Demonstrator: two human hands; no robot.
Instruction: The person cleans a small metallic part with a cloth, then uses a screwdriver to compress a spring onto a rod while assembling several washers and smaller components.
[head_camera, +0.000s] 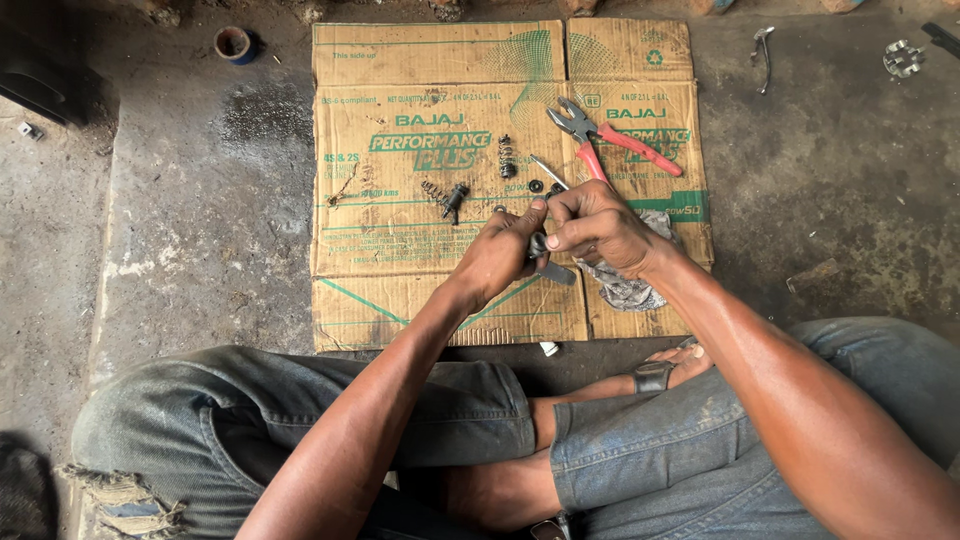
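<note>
My left hand (498, 252) and my right hand (598, 225) meet over a flattened sheet of cardboard (400, 290) on the floor. Together they grip a small dark metal part (548, 262) that sticks out below the fingers. A thin metal tool (549, 172) pokes up from between the fingers of my right hand. A grey rag (625, 290) lies under my right wrist. Red-handled pliers (610, 140) lie on the cardboard just beyond my hands. Small springs (506, 155), black rings (545, 186) and a dark bolt-like piece (455, 200) lie near my left hand.
I sit cross-legged in jeans on a stained concrete floor (200, 230). A small round tin (234, 43) stands at the far left. A metal wrench-like tool (764, 50) and a toothed metal piece (902, 58) lie at the far right.
</note>
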